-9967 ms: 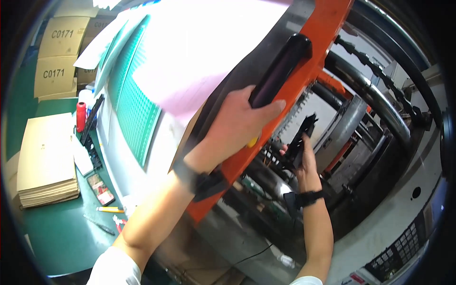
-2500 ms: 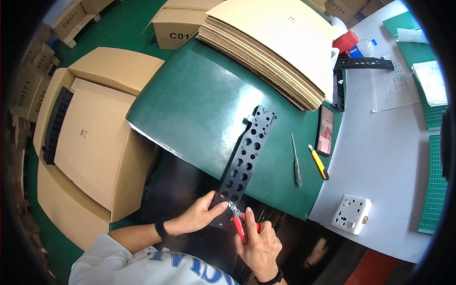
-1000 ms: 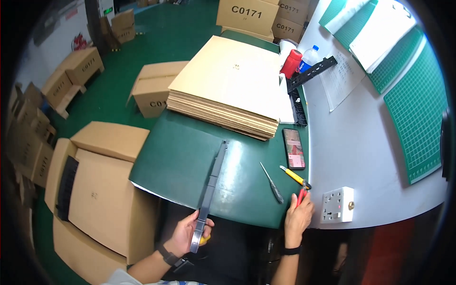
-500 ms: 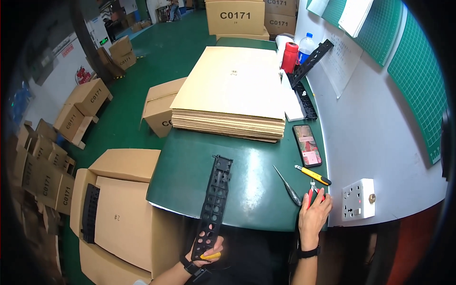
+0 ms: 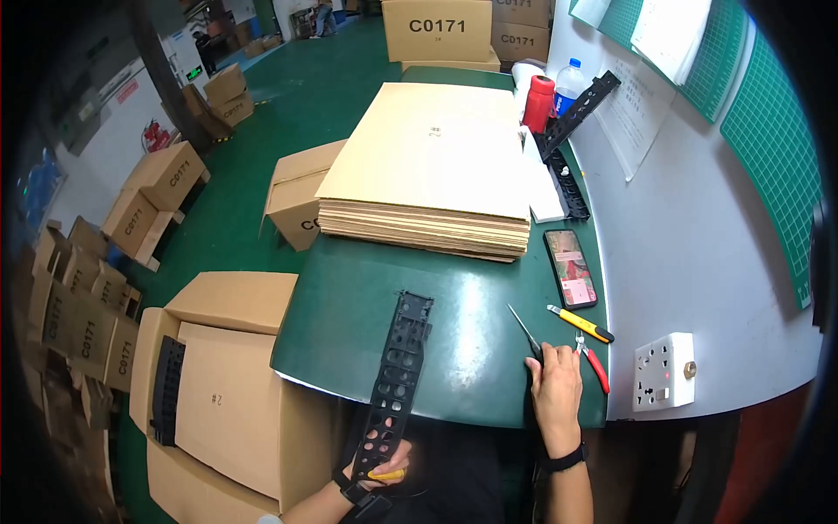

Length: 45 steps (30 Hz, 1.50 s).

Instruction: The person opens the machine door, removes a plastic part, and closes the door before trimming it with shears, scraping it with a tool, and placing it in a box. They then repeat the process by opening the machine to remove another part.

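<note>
The left hand (image 5: 399, 456) clasps one black strip (image 5: 395, 384), partly over the counter (image 5: 349, 306), and one yellow thing (image 5: 386, 476). The right hand (image 5: 557, 391), half curled, covers one awl's (image 5: 532, 341) handle, grip unclear, near one knife (image 5: 583, 324).

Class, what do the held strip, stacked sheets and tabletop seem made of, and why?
Strip: probably moulded plastic, dull black; thin ribs, clean holes. Sheets: likely cardboard, matte tan; layered edges. Tabletop: perhaps vinyl or rubber, smooth green, glossy by its reflection.
</note>
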Motion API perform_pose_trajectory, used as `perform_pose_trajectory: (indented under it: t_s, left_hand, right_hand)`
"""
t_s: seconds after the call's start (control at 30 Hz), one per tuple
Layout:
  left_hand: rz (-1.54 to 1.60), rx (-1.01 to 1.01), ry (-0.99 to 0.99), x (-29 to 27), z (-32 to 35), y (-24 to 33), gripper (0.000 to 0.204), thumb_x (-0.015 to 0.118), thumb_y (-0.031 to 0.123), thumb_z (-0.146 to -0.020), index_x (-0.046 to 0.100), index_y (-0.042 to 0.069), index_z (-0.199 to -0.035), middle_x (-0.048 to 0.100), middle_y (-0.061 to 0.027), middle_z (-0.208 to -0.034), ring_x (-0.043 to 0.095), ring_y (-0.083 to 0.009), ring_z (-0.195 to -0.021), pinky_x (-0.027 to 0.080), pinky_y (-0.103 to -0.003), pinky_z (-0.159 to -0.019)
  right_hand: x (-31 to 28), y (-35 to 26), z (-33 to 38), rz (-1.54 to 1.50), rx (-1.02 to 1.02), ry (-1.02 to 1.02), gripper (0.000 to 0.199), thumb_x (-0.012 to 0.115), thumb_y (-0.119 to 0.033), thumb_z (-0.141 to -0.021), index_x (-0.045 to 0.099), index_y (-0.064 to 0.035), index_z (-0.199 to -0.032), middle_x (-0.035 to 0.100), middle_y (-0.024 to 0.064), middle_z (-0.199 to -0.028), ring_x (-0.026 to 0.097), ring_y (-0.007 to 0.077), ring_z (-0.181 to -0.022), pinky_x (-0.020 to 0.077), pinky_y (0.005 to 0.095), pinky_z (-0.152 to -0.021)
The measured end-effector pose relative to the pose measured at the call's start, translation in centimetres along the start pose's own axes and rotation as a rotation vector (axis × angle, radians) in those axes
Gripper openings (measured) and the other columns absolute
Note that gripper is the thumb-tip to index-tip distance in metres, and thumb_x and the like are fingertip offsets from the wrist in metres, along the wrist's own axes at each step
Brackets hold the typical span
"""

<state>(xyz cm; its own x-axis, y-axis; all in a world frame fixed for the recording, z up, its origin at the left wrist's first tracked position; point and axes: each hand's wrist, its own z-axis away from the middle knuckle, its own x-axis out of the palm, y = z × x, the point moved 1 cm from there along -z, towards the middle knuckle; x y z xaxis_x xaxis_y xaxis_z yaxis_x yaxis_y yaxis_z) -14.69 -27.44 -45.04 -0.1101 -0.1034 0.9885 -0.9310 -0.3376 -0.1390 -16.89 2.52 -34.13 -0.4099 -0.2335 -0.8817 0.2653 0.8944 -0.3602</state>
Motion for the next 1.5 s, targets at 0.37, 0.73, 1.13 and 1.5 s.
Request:
perform_pose_trajectory:
  t_s: [0.37,0.73,1.13,1.5]
  left_hand:
    - [-0.022,0.003,0.179,2.2,-0.3,0.2,0.06,0.056,0.059,-0.089,0.048,-0.001,-0.086,0.045,-0.0047,-0.049,0.042,-0.0121,-0.038,0.034,-0.025,-0.041]
    - [-0.349,0.142,0.455,4.9,-2.5,-0.1,0.067,0.022,0.057,-0.1,0.055,-0.002,-0.101,0.045,-0.0083,-0.053,0.04,-0.0151,-0.04,0.033,-0.025,-0.039]
    - [-0.546,0.348,0.926,6.3,-8.0,-0.9,0.051,0.048,0.063,-0.092,0.056,0.013,-0.095,0.047,0.0011,-0.064,0.044,-0.0083,-0.052,0.035,-0.022,-0.047]
    - [-0.587,0.325,0.969,7.0,-8.9,-0.7,0.04,0.043,0.056,-0.098,0.053,0.021,-0.115,0.03,0.0028,-0.05,0.028,-0.0091,-0.039,0.022,-0.025,-0.04]
  right_hand:
    - [-0.5,0.4,0.8,-0.344,0.083,-0.158,0.013,0.058,-0.005,-0.089,0.056,0.0032,-0.099,0.058,0.0148,-0.085,0.059,0.0297,-0.076,0.0495,0.0379,-0.072]
    - [-2.6,-2.4,6.4,-1.011,0.25,-0.383,0.032,0.048,-0.012,-0.101,0.055,0.0003,-0.129,0.056,0.0039,-0.075,0.048,0.009,-0.06,0.042,0.0213,-0.053]
    - [-2.8,-5.2,10.9,-0.638,-0.485,-0.494,0.057,0.052,0.013,-0.062,0.071,-0.0097,-0.11,0.069,0.0068,-0.091,0.062,0.0228,-0.074,0.0506,0.031,-0.065]
    - [-2.1,-5.3,10.0,-0.631,-0.514,-0.461,0.058,0.052,0.012,-0.061,0.072,-0.0116,-0.109,0.067,0.0077,-0.085,0.06,0.0239,-0.071,0.049,0.032,-0.063]
